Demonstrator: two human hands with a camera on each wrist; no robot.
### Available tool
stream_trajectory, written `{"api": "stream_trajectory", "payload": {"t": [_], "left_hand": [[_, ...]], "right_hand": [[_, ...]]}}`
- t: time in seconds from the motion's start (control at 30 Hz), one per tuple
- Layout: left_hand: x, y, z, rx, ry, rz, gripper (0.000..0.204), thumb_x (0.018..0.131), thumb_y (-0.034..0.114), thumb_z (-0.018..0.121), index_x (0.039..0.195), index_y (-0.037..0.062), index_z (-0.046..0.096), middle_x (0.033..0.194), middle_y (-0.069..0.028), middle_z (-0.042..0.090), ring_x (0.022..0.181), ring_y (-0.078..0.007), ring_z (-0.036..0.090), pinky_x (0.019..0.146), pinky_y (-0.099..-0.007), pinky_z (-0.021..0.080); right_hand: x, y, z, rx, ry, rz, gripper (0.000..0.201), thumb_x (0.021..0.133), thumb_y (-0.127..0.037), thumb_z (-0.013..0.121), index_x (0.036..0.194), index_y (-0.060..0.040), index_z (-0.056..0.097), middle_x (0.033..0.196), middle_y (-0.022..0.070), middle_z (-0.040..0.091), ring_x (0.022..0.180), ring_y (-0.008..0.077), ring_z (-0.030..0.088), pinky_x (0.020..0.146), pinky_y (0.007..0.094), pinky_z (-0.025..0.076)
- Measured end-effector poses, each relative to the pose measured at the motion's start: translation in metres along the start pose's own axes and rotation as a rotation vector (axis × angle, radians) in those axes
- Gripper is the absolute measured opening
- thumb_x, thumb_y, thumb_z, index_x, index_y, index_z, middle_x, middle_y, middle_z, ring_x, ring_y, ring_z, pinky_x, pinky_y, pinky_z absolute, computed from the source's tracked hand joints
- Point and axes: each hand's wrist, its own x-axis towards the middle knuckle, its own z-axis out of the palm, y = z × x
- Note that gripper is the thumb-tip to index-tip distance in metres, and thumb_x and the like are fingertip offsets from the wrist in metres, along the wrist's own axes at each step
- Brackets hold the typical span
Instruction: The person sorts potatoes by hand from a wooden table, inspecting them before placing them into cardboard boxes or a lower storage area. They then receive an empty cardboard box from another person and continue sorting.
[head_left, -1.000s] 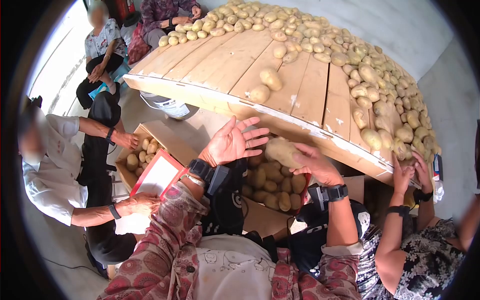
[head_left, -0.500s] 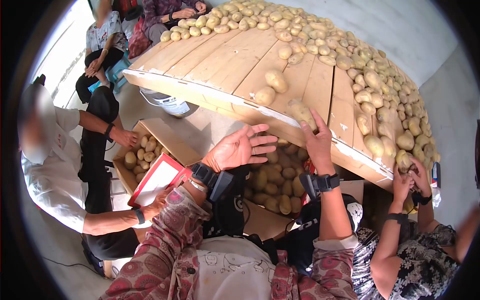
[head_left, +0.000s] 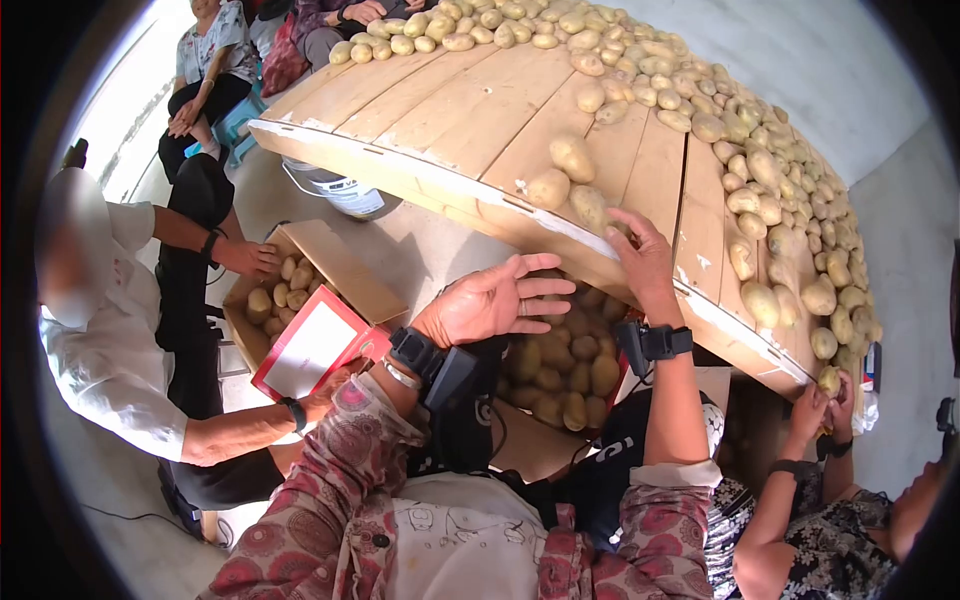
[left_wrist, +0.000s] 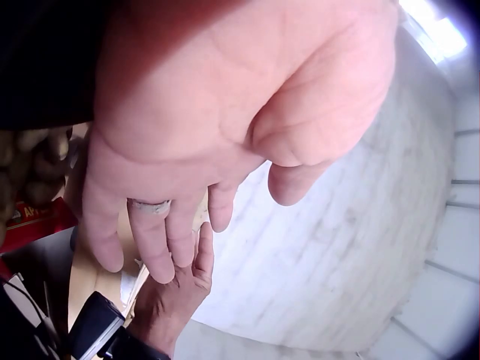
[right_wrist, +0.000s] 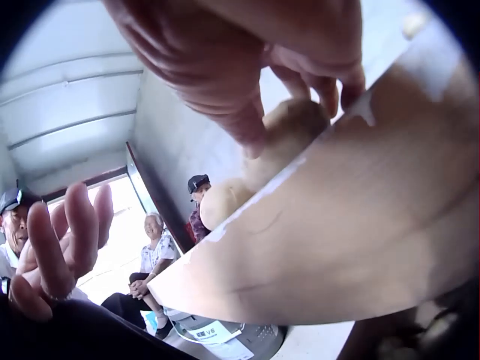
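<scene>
A large tan potato [head_left: 589,207] lies at the near edge of the wooden tabletop [head_left: 430,140], beside two other potatoes [head_left: 560,170]. My right hand [head_left: 643,262] is over that edge, its fingertips right at the potato's side. In the right wrist view, the thumb and fingers of the right hand [right_wrist: 247,67] are spread around the potato [right_wrist: 289,139], which rests on the board. Below the table, my left hand [head_left: 495,300] is held palm up with its fingers extended and nothing in it; a ring [left_wrist: 152,207] shows on one finger. Under it stands a box of potatoes [head_left: 550,375].
Many potatoes [head_left: 770,180] cover the table's far and right sides. At left, a person in white [head_left: 120,340] handles a cardboard box [head_left: 335,265] of potatoes. A bucket [head_left: 335,190] stands under the table. To the right, another person's hands [head_left: 825,405] hold a potato.
My right hand has carried the potato up from over the box and put it down at the table edge, its fingers loosening. My left hand has shifted slightly right, still palm up.
</scene>
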Motion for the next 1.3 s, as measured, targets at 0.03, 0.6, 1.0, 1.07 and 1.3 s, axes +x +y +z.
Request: {"api": "stream_trajectory", "payload": {"t": [0.03,0.6,1.0,1.07,1.3], "left_hand": [[0.000,-0.001,0.000,-0.007,-0.001,-0.005,0.057,0.096,0.047,0.039,0.141,0.0137,0.030,0.142,-0.0170,0.036,0.126,-0.0308,0.040,0.102,-0.0466,0.034],[0.003,0.000,0.003,-0.001,0.030,-0.017,0.057,0.096,0.046,0.039,0.141,0.0117,0.030,0.141,-0.0177,0.037,0.126,-0.0312,0.042,0.101,-0.0454,0.036],[0.013,-0.008,0.011,0.216,0.165,-0.100,0.048,0.097,0.035,0.043,0.136,0.0087,0.037,0.131,-0.0141,0.047,0.119,-0.0246,0.047,0.096,-0.0389,0.040],[0.019,-0.016,0.017,0.502,0.344,-0.158,0.044,0.096,0.030,0.046,0.135,0.0093,0.039,0.127,-0.0122,0.050,0.117,-0.0199,0.048,0.095,-0.0363,0.040],[0.050,-0.125,-0.035,1.130,0.660,-0.363,0.048,0.085,0.009,0.054,0.129,-0.0037,0.042,0.123,-0.0183,0.053,0.114,-0.0279,0.051,0.095,-0.0324,0.039]], "right_hand": [[0.001,0.003,-0.002,0.166,-0.091,0.172,0.041,0.079,-0.003,0.066,0.118,-0.0036,0.056,0.115,0.0147,0.061,0.101,0.0227,0.061,0.087,0.0299,0.047],[0.019,0.016,0.017,0.124,0.049,0.033,0.043,0.076,-0.017,0.071,0.113,-0.0024,0.055,0.100,0.0162,0.066,0.089,0.0264,0.064,0.080,0.0336,0.049],[-0.025,-0.001,-0.053,0.244,0.112,0.099,0.020,0.084,-0.015,0.066,0.099,-0.0015,0.066,0.088,0.0056,0.068,0.078,0.0079,0.061,0.072,0.0235,0.048],[-0.034,-0.002,-0.065,0.353,0.129,0.120,0.017,0.086,-0.012,0.064,0.099,-0.0011,0.066,0.084,0.0022,0.067,0.075,0.0062,0.059,0.071,0.0221,0.048],[-0.040,-0.005,-0.089,0.358,0.193,0.096,0.016,0.087,-0.014,0.064,0.097,-0.0015,0.067,0.078,-0.0012,0.065,0.070,0.0038,0.056,0.065,0.0203,0.046]]}}
